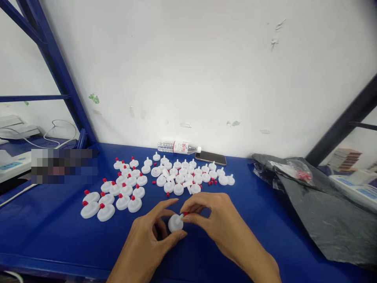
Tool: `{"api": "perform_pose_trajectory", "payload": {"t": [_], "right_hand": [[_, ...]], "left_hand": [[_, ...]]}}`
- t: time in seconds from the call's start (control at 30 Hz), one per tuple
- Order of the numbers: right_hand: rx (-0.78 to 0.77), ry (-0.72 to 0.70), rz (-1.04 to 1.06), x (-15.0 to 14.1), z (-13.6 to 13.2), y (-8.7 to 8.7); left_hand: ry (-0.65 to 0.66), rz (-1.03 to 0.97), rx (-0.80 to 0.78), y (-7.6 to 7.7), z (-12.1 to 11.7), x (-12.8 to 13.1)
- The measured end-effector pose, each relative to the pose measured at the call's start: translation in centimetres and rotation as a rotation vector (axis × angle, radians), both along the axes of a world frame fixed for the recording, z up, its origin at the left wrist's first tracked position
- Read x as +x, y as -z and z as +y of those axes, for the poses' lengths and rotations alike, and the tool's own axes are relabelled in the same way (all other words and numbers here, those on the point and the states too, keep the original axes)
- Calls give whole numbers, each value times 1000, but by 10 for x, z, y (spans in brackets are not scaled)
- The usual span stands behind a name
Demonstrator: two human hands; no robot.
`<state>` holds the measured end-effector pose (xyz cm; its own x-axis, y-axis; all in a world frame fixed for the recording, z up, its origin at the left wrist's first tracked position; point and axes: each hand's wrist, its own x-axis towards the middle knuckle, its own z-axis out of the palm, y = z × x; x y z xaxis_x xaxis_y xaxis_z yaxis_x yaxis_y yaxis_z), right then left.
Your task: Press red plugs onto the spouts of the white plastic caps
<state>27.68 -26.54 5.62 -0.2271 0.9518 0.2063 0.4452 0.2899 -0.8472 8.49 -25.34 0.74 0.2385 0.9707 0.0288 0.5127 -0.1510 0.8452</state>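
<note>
My left hand point(150, 237) curls around a white round plastic lid with a spout point(175, 223), its thumb below and its fingers at the far left side. My right hand point(215, 218) pinches a small red cap point(185, 214) between thumb and forefinger, right at the tip of that spout. Whether the cap is seated on it is hidden by my fingertips. Beyond my hands lies a crowd of white spouted lids point(178, 189) without caps. To the left stand several white lids with red caps point(134, 204).
Loose red caps point(212, 181) lie right of the white lids. A clear bottle point(179, 147) and a dark phone point(211, 158) rest near the wall. Dark plastic bags point(318, 220) cover the right side of the blue table point(53, 239). Blue posts point(67, 82) rise on the left.
</note>
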Motion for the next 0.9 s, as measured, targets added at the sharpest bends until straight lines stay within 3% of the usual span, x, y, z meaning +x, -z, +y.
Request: {"api": "perform_pose_trajectory", "payload": {"t": [0.53,0.9], "right_hand": [[46,-51,-61,-5,-2,2],[71,-36,-94,-7,-1,5]], "left_hand": [[15,84,8,4,-2,0],[40,117,0,-2,-3,1]]}}
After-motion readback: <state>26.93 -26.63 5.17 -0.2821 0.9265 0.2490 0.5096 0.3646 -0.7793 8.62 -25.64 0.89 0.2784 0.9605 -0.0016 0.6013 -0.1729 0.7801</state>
